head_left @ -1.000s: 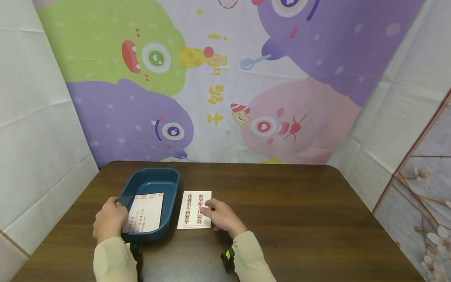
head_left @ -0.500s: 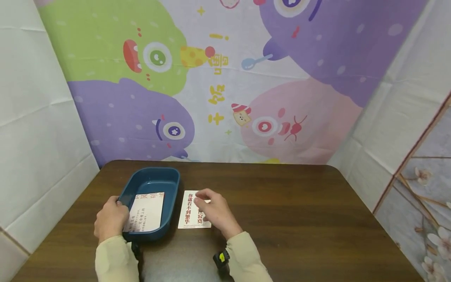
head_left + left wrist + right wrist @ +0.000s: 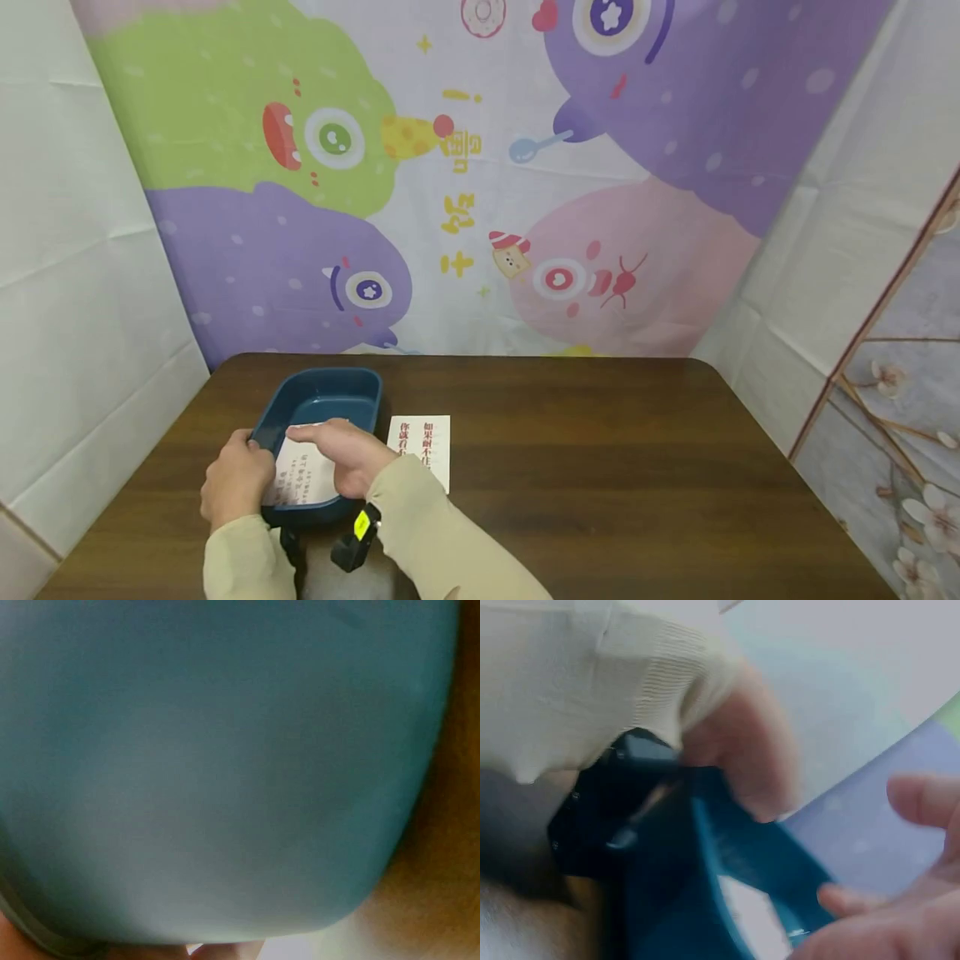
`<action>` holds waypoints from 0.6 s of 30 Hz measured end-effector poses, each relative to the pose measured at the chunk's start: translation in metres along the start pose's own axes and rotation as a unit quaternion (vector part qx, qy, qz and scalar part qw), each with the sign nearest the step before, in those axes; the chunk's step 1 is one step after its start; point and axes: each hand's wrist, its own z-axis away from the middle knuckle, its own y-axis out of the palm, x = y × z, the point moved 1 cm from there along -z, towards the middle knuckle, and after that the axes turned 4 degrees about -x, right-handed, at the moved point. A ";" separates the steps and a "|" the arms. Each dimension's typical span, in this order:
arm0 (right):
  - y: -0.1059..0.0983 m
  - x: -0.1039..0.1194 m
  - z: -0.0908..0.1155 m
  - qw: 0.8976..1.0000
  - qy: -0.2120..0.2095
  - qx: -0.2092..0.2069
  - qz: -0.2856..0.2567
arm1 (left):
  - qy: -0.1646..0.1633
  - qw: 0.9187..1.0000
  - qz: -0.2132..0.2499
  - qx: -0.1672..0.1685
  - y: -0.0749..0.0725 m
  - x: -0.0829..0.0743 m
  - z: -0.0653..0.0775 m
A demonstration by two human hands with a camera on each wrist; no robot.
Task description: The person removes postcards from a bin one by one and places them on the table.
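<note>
My left hand [image 3: 236,479] grips the left rim of a deep blue tray [image 3: 330,380] with rounded corners. In the left wrist view the blue wall of the tray [image 3: 225,772] fills most of the picture. A white card [image 3: 294,482] with printed characters lies inside the tray. Over that card reaches my right hand [image 3: 348,450], thumb stretched to the left and covering part of it. The right wrist view shows this right hand [image 3: 900,907] with its fingers spread apart and nothing between them. A second white card [image 3: 438,442], with red characters, lies on the table, partly hidden by my right sleeve.
The brown wooden table [image 3: 600,483] extends to the right of the cards. Behind it hangs a cloth [image 3: 465,317] with cartoon monsters. White cloth [image 3: 97,275] lines the left side, and a panel with flowers [image 3: 892,433] stands at the right.
My right hand has moved left from above the card on the table to over the tray. That card stays where it was. The left hand keeps its grip on the tray.
</note>
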 end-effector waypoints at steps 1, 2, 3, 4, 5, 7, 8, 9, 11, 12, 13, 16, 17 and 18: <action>0.002 -0.001 -0.003 1.000 0.011 -0.009 -0.010 | 0.000 1.000 0.000 -0.001 0.000 0.000 0.000; 0.003 -0.003 -0.006 0.999 0.019 -0.017 -0.020 | -0.001 1.000 0.000 -0.002 0.000 -0.001 0.000; 0.003 -0.004 -0.009 0.999 0.022 -0.025 -0.027 | 0.000 1.000 0.001 -0.003 0.000 -0.002 0.000; 0.003 -0.006 -0.011 0.999 0.025 -0.027 -0.039 | -0.001 1.000 0.002 -0.004 0.000 -0.003 0.000; 0.003 -0.007 -0.014 0.998 0.028 -0.025 -0.050 | -0.001 1.000 0.002 -0.004 0.000 -0.003 0.000; 0.000 -0.016 -0.027 0.998 0.028 -0.018 -0.058 | -0.001 1.000 0.001 -0.003 0.000 -0.004 0.001; 0.000 -0.017 -0.027 0.998 0.025 -0.012 -0.063 | -0.002 1.000 0.000 -0.001 0.001 -0.004 0.001; 0.000 -0.018 -0.027 0.998 0.021 -0.009 -0.066 | -0.002 1.000 -0.001 0.000 0.001 -0.004 0.001; 0.003 -0.020 -0.025 0.998 0.006 -0.019 -0.052 | -0.002 1.000 -0.005 0.001 0.000 -0.004 0.001; 0.005 -0.021 -0.024 0.999 -0.004 -0.030 -0.036 | -0.001 1.000 -0.006 0.001 0.000 -0.003 0.001; 0.010 -0.014 -0.012 0.999 -0.008 -0.039 -0.020 | -0.001 1.000 -0.006 0.002 0.000 -0.003 0.000; 0.018 -0.015 -0.007 0.994 -0.023 -0.094 0.050 | -0.002 1.000 -0.007 0.005 0.000 -0.004 0.000; 0.020 -0.015 -0.006 0.991 -0.024 -0.108 0.070 | -0.002 1.000 -0.007 0.007 0.000 -0.004 0.000; 0.021 -0.015 -0.005 0.989 -0.023 -0.122 0.084 | -0.003 1.000 -0.006 0.010 0.001 -0.004 0.000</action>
